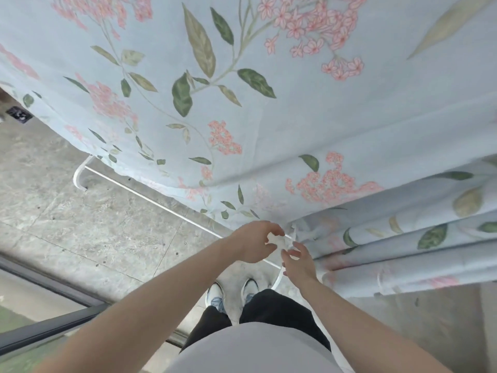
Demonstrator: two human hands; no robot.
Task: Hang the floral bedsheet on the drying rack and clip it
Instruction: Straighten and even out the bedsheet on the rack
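floral bedsheet [242, 103] lengthwise along rack rail [150, 196], folds downward

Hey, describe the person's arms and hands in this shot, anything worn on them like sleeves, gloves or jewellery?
Both forearms are bare up to the frame's edge, with no sleeve showing. The left hand and right hand wear no gloves; no watch, bracelet or ring is visible, though the fingers are too blurred to be sure.

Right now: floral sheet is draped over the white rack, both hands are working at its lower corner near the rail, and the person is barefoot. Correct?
Not quite. The head view shows white shoes on the feet, not bare feet. The rest holds: the floral sheet is draped over the white rack, and the left hand and right hand are together at its lower corner near the rail.
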